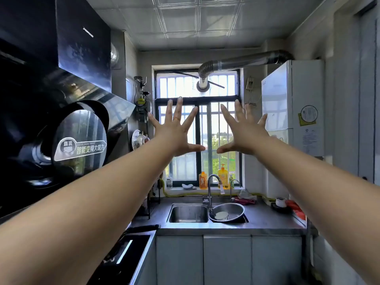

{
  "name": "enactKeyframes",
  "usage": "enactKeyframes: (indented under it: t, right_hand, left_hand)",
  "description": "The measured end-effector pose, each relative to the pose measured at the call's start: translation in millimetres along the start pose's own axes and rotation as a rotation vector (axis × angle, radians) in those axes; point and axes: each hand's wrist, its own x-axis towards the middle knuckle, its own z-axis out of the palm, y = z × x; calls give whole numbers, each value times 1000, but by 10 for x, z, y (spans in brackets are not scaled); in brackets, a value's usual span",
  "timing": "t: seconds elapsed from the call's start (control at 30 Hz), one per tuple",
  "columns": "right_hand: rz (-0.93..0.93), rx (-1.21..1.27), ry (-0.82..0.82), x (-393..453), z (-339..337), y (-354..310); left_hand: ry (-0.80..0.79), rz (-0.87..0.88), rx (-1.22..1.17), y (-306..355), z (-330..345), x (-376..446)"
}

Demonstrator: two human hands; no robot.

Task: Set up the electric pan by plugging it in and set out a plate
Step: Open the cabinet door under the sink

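Both my arms are stretched out in front of me at head height, in front of the window. My left hand (174,130) has its fingers spread wide and holds nothing; a ring sits on one finger. My right hand (240,130) is spread the same way and is also empty. The thumbs point toward each other with a small gap between them. No electric pan, plug or plate is visible in this view.
A steel counter (267,219) holds a double sink (188,213) with a metal basin (228,211) and a tap (211,188). Bottles stand on the windowsill (185,189). A black range hood (61,120) is on the left, the hob (127,256) below it, a white boiler (292,108) on the right.
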Motion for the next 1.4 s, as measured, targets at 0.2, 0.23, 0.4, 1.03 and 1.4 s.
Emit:
enactKeyframes:
  t: [0.2,0.23,0.4,1.03,1.4]
  right_hand:
    - [-13,-8,14,557,657,265]
    - [-15,-12,13,707,794,367]
    - [-18,-18,31,1483,1447,806]
    - [-66,69,-61,3572,3626,1189]
    - [-9,88,-100,4853,4822,958]
  left_hand:
    - [-12,2,56,64,655,572]
    - [-12,-1,59,96,790,734]
    - [-29,-13,37,342,1466,1545]
    - [-137,-63,-8,255,3717,3578]
    - [-116,-30,-24,-302,5024,4778]
